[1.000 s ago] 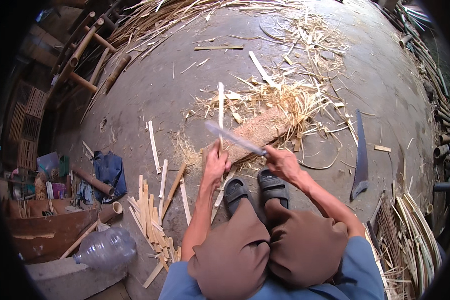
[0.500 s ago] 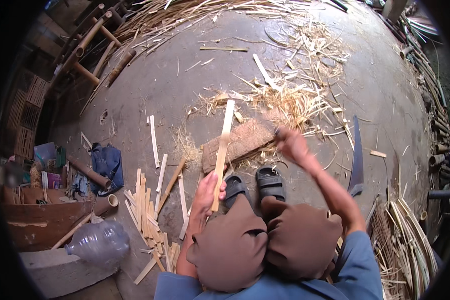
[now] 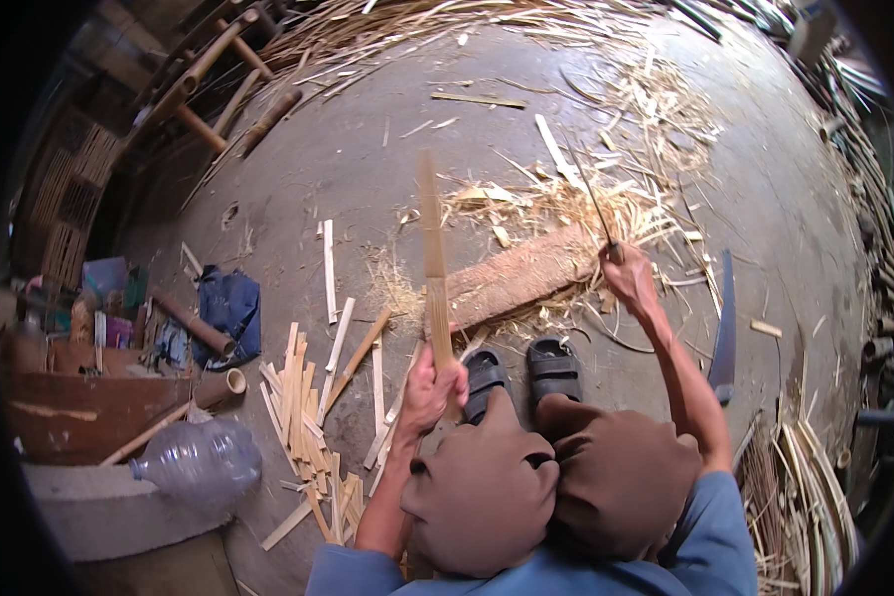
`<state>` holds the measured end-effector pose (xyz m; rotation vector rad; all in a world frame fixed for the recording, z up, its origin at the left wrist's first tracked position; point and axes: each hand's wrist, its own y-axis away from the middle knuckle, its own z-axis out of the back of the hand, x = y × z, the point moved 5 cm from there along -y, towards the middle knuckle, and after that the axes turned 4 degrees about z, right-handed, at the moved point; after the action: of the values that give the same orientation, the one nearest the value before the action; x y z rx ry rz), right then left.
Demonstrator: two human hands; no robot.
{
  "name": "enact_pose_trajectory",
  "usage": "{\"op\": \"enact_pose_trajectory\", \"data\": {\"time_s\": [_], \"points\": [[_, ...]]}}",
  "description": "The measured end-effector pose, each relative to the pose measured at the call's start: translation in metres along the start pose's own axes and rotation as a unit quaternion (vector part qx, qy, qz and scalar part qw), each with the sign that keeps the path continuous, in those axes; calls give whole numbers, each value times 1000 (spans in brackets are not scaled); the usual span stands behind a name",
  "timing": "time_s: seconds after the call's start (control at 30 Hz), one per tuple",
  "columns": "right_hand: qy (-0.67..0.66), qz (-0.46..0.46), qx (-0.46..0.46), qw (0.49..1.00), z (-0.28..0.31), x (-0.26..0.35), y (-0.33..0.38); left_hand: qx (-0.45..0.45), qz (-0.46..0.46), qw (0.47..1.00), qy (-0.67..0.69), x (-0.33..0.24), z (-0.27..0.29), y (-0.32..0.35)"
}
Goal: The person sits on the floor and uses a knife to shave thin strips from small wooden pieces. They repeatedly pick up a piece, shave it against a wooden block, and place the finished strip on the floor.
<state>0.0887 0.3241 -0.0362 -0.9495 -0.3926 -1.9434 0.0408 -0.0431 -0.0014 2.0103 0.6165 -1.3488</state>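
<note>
Head view: gripping pale strip [image 3: 437, 308] near plank [image 3: 526, 270] in curled left hand [image 3: 435, 385], knife [image 3: 593, 199] apart in clenched right hand [image 3: 628, 276]. Looks well along, judging by strip pile [image 3: 300, 417] and shavings [image 3: 631, 207]; cannot tell remainder.

There are two sandals [image 3: 554, 372] (a pair), one knife [image 3: 594, 202], one saw [image 3: 725, 333], one block [image 3: 526, 272], one bottle [image 3: 205, 463].

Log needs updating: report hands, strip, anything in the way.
Left hand gripping pale strip. Right hand holding knife, apart from strip. Brown block, loose shavings on floor ahead.
</note>
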Motion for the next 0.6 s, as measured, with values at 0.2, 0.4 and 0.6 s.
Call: {"op": "enact_pose_trajectory", "data": {"time_s": [0.2, 0.4, 0.6], "points": [[-54, 76, 113, 989, -42, 69, 72, -104, 27, 990, 94, 0, 2, -46], [30, 260, 183, 948, -73, 112, 85, -39, 127, 960, 246, -6, -13, -38], [4, -43, -1, 999, -5, -23, -35, 60, 128, 986, 93, -20, -13, 23]]}}
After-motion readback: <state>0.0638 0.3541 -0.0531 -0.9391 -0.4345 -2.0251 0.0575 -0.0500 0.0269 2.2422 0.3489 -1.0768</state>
